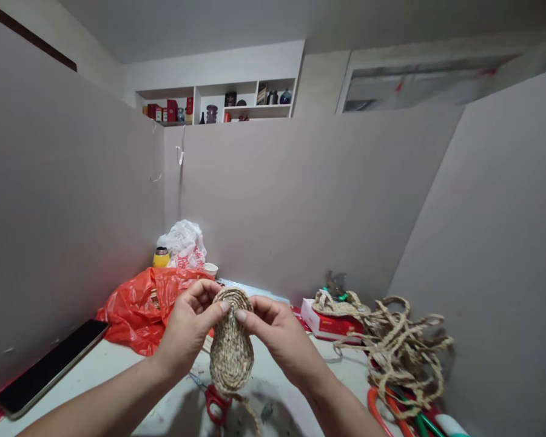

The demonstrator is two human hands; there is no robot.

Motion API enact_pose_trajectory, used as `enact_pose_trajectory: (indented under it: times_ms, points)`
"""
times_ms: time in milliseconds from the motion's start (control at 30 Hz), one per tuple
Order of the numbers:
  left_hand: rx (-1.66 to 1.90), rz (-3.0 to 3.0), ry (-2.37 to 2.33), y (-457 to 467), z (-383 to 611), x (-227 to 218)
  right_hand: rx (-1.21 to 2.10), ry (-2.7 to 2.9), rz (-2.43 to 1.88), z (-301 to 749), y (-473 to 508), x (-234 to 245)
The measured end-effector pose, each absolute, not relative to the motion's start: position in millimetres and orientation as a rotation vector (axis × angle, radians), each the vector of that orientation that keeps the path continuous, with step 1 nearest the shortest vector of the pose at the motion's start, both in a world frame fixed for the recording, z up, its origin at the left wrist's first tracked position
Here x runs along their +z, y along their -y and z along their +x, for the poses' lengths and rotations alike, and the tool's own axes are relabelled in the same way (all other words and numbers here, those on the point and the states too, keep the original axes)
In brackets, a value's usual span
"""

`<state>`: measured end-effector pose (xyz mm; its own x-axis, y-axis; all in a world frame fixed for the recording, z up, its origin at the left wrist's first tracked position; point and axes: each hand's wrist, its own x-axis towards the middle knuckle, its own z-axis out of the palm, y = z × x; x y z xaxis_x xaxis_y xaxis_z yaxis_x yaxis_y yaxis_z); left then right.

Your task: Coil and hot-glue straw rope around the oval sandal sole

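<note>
A sole-shaped piece of coiled straw braid (232, 358) is held upright above the table, its wide rounded end at the top. My left hand (186, 318) grips its upper left edge, with the thumb pressed on the face. On the upper right edge my right hand (279, 328) pinches it the same way, the two thumb tips close together. Fingers behind the piece are partly hidden. A loose tail of braid (248, 413) hangs from its lower end. Below and behind it lie scissors with red handles (216, 403), partly covered by the piece.
A red plastic bag (136, 303) and a black phone (52, 367) lie at the left. Heaped at the right is loose straw braid (404, 352), beside a red and white box (330, 321) and red-handled tools (377, 406). Grey partitions (291, 200) enclose the table.
</note>
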<state>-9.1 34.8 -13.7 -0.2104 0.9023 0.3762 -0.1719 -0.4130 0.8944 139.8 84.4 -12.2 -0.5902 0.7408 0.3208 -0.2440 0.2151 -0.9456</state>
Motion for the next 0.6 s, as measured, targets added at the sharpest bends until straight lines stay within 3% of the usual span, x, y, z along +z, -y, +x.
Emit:
enact_pose_trajectory:
  times_ms: [600]
  points:
    - [1.590,1.296,-0.953,-41,-10,-13,1.376,1.755,-0.636,142,-89,-14]
